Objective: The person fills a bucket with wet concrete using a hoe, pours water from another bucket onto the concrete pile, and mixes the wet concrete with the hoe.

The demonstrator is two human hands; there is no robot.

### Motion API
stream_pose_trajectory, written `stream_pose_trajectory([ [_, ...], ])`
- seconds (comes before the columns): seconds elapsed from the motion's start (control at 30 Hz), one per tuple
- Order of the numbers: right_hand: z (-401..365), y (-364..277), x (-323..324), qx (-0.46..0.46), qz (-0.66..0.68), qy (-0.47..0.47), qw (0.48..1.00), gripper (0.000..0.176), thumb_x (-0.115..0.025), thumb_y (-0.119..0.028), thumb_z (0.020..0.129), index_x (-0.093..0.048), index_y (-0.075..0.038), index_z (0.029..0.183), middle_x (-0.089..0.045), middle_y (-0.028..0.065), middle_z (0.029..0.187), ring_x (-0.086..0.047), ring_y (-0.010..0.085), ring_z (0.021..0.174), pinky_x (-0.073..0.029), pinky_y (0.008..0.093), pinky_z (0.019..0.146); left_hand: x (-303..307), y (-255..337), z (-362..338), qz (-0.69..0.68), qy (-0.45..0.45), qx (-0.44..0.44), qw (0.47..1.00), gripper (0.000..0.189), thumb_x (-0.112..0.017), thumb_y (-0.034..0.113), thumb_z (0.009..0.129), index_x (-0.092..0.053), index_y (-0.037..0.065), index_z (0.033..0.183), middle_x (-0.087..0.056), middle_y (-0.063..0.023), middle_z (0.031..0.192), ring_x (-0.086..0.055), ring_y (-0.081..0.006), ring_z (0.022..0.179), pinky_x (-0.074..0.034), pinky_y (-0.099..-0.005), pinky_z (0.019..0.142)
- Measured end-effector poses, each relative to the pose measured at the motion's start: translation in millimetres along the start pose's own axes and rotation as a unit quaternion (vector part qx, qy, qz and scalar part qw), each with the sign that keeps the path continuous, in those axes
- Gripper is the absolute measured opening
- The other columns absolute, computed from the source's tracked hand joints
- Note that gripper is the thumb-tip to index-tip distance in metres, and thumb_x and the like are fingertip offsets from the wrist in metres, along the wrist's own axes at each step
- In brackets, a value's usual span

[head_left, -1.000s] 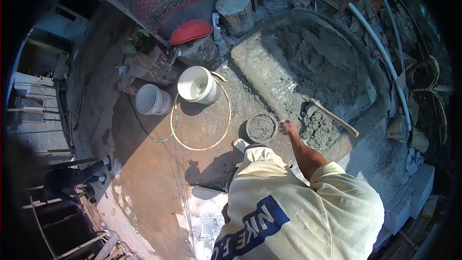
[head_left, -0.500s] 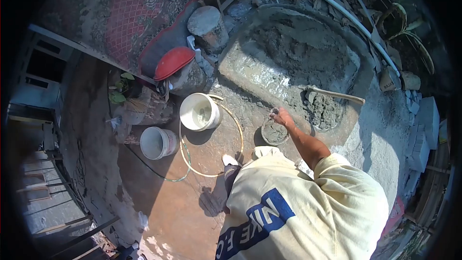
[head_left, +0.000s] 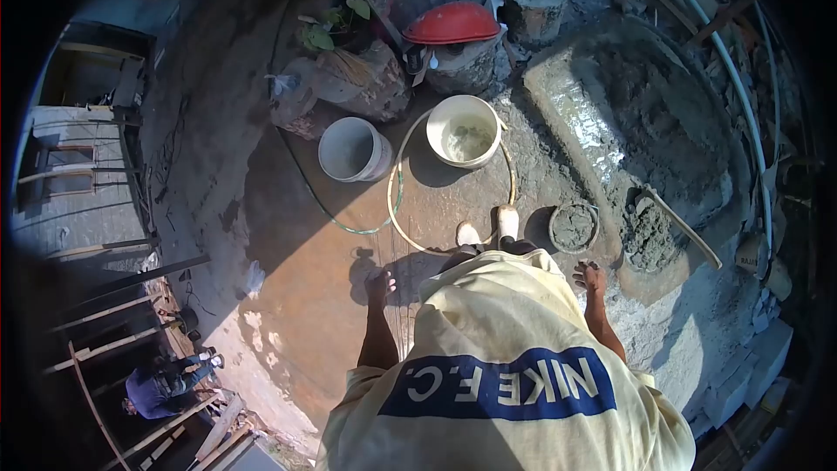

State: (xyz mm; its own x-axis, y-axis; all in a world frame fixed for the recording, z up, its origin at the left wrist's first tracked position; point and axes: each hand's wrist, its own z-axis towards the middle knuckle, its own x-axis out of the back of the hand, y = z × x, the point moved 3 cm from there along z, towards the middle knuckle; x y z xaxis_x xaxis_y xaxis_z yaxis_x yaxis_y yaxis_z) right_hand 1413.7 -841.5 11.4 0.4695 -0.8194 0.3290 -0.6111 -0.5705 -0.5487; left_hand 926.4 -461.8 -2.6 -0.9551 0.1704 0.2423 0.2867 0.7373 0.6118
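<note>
The right hand (head_left: 590,276), earlier at the rim of the pail (head_left: 573,250), is now off it, near it and apart; the left hand (head_left: 379,285), out of view before, has come into sight. Both look empty, fingers loosely bent and parted, arms lowered and reaching forward on either side of the body. The shirt (head_left: 488,296) reads "NIKE F.C.", upside down in this view. Both boots (head_left: 507,221) now show, the right one near the pail, which holds mortar (head_left: 573,226). Beyond stand a heap (head_left: 652,240) with a wooden handle (head_left: 689,233) beside it, and two white buckets (head_left: 462,105).
</note>
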Motion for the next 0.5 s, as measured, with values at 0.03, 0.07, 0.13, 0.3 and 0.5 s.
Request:
stream_pose_trajectory([
  [0.03,4,-3,-5,-0.001,-0.009,-0.008,1.000,0.025,-0.063,-0.020,0.084,-0.065,0.000,0.099,-0.070,0.0117,0.085,-0.068,0.0222,0.067,-0.053,0.0324,0.056,-2,18,9,0.008,-0.021,0.006,1.000,0.028,-0.059,0.018,0.088,-0.058,0.007,0.113,-0.063,-0.0060,0.093,-0.065,-0.0200,0.076,-0.055,-0.0333,0.060],
  [0.07,10,-8,-8,0.031,-0.058,-0.029,0.997,0.026,-0.062,-0.022,0.085,-0.064,-0.003,0.104,-0.069,0.0120,0.089,-0.068,0.0233,0.069,-0.053,0.0343,0.059,-6,34,16,-0.010,-0.028,-0.029,0.999,0.029,-0.059,0.019,0.088,-0.057,0.006,0.114,-0.062,-0.0064,0.094,-0.065,-0.0204,0.076,-0.056,-0.0333,0.062],
  [0.13,25,-22,-12,0.070,-0.121,-0.051,0.989,0.028,-0.062,-0.024,0.087,-0.065,-0.004,0.106,-0.069,0.0121,0.092,-0.068,0.0234,0.070,-0.054,0.0350,0.062,-20,63,21,-0.045,-0.039,-0.079,0.995,0.032,-0.058,0.020,0.089,-0.055,0.006,0.118,-0.063,-0.0080,0.098,-0.065,-0.0218,0.079,-0.056,-0.0341,0.065],
  [0.3,77,-57,-1,0.032,-0.086,-0.037,0.995,0.031,-0.062,-0.023,0.085,-0.064,-0.006,0.111,-0.069,0.0116,0.096,-0.069,0.0259,0.078,-0.055,0.0372,0.066,-89,84,6,-0.016,-0.039,-0.098,0.994,0.042,-0.055,0.023,0.093,-0.047,0.003,0.129,-0.063,-0.0142,0.112,-0.066,-0.0264,0.092,-0.055,-0.0374,0.072],
  [0.5,140,-111,-4,0.044,-0.074,-0.029,0.996,0.025,-0.062,-0.024,0.086,-0.064,-0.008,0.105,-0.069,0.0099,0.088,-0.067,0.0214,0.065,-0.053,0.0310,0.053,-107,-38,18,0.208,0.013,-0.475,0.855,0.026,-0.062,0.019,0.087,-0.065,0.004,0.108,-0.068,-0.0081,0.093,-0.067,-0.0203,0.080,-0.052,-0.0339,0.066],
])
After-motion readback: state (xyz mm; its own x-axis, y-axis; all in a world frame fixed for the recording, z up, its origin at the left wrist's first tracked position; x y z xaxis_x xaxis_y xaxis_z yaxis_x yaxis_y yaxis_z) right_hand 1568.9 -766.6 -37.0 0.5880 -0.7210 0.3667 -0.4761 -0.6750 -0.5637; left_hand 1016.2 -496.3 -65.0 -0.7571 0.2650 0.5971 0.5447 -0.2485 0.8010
